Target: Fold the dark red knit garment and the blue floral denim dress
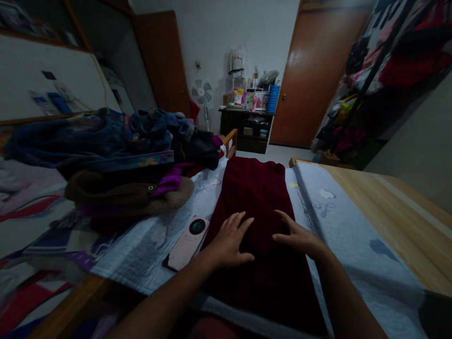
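A dark red garment [256,188] lies spread lengthwise in front of me on a pale blue patterned cloth [208,188]. My left hand [231,240] rests palm down on its left half, fingers spread. On its right side is my right hand [296,235], thumb and fingers apart, at the garment's edge. Neither hand grips anything. The garment's near part is dark, and its exact kind cannot be made out. Just left of my left hand, a pink phone [187,242] with a round camera lies on the cloth, touching or close to the garment.
Piled clothes, with denim [106,136] on top and a brown garment [130,193] below, stand at the left. A wooden board [384,197] extends right. Beyond are a dark cabinet [243,125], a white fan [202,94], a closed door [310,75] and hanging clothes [413,61].
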`<state>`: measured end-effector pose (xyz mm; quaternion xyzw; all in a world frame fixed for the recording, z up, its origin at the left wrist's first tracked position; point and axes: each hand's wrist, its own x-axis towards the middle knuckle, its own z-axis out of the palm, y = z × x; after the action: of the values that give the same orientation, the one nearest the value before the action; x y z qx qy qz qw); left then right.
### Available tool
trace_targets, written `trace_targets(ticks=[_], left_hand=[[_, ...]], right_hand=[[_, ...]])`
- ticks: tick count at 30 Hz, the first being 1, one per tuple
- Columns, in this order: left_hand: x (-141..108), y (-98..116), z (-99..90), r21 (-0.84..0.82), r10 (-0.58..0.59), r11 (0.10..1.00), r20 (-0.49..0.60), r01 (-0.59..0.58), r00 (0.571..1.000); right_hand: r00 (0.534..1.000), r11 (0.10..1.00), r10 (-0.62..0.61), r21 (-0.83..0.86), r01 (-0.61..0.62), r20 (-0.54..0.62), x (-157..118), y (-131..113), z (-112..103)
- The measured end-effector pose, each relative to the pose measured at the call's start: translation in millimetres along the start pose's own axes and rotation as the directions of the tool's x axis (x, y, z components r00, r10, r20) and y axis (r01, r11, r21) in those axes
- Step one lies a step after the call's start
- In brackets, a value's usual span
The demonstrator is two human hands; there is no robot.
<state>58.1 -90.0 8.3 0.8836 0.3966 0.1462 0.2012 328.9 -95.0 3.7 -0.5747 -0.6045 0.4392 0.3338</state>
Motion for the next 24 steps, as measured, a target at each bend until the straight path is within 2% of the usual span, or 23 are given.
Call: trace_targets(ticks=[3,6,9,12,14,17,20,22,24], left_hand=[[5,14,4.7,-0.015,0.048,0.999,-0.015,-0.048,0.999],[9,22,7.8,-0.005,0.050,0.999,-0.117,-0.051,0.992],[11,22,2.6,-0.064,-0.021,0.998,-0.241,0.005,0.970],[8,18,-10.7,-0.182,-0.118,0.982,-0.384,0.050,0.916],[5,17,-19.5,-0.245,-0.155,0.969,-0.471,0.040,0.868],[-2,16,-26.0,-0.318,-0.192,0.948,-0.541,0.012,0.819],[-6,13,-24.6,-0.377,-0.233,0.926,-0.585,-0.005,0.777],[-9,9,-22.4,-0.404,-0.249,0.915,-0.593,-0.016,0.766],[-11,5,-21.5,-0.428,-0.251,0.904,-0.574,-0.024,0.779]], right_hand=[[0.995,0.993,-0.095,-0.075,0.095,-0.004,-4,-9,4],[0.978,0.977,-0.207,-0.049,0.208,0.019,-9,-30,10],[0.964,0.971,-0.238,0.037,0.235,0.119,-14,-47,19],[0.969,0.979,-0.203,0.047,0.199,0.141,-14,-48,34],[0.975,0.978,-0.204,-0.030,0.207,0.090,-11,-45,47],[0.967,0.939,-0.253,-0.239,0.248,0.009,-3,-42,69],[0.977,0.864,-0.212,-0.469,0.180,-0.016,4,-46,82],[0.984,0.835,-0.176,-0.531,0.143,-0.011,9,-53,81],[0.978,0.843,-0.211,-0.506,0.183,0.002,14,-64,74]])
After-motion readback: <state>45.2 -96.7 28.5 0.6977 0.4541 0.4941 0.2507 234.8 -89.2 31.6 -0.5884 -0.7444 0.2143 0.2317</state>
